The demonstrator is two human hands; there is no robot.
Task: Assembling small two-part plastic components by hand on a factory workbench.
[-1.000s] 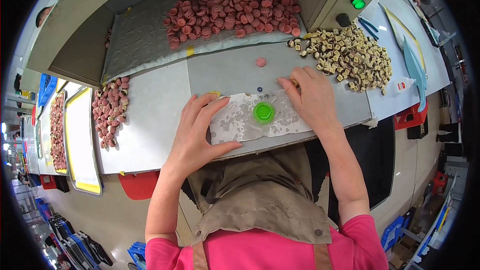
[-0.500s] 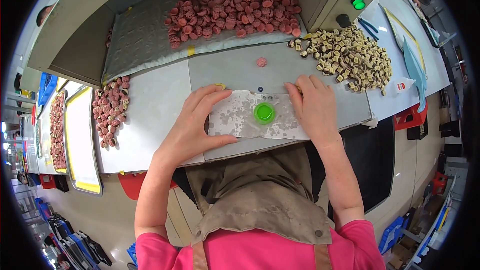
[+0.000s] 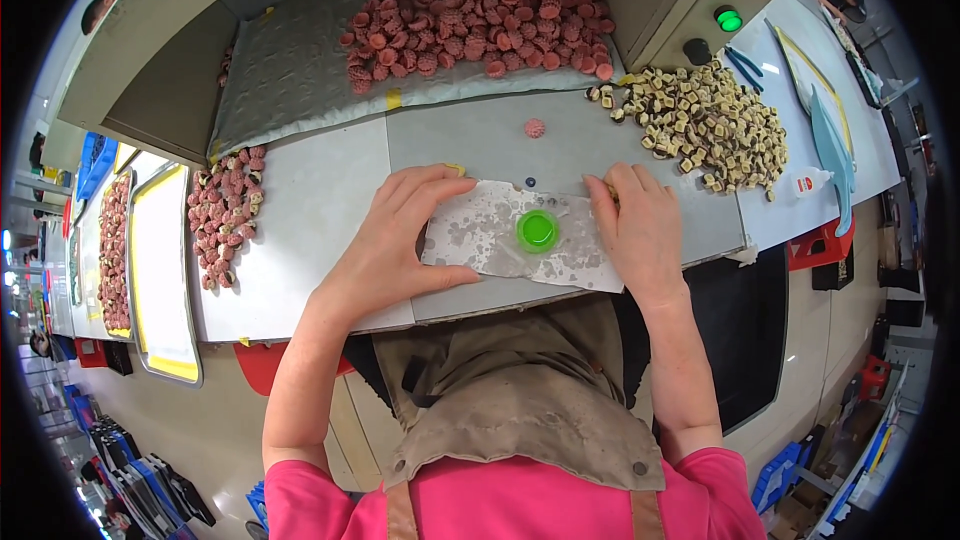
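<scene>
A white card with grey blotches (image 3: 470, 230) lies on the worktop in front of me, and a small round bright-green pot (image 3: 538, 231) stands on it. My left hand (image 3: 385, 235) spans the card's left end, fingertips at the far edge and thumb at the near edge. A bit of yellow shows by its fingertips. Curled at the card's right end, my right hand (image 3: 640, 225) pinches a small yellowish piece, mostly hidden by the fingers. Beyond the card are a small dark bead (image 3: 530, 182) and a single pink ridged cup (image 3: 535, 128).
Pink cups (image 3: 480, 20) are heaped on a grey mat under a hood. Cream-and-dark cube pieces (image 3: 710, 125) are piled at right, near pliers (image 3: 742, 65) and a white bottle (image 3: 812, 180). Joined pink pieces (image 3: 222, 215) lie at left, beside a yellow-edged tray (image 3: 165, 270).
The card has turned slightly, its right end coming nearer to me. My right hand has come a little nearer too. The whole view has shifted slightly.
</scene>
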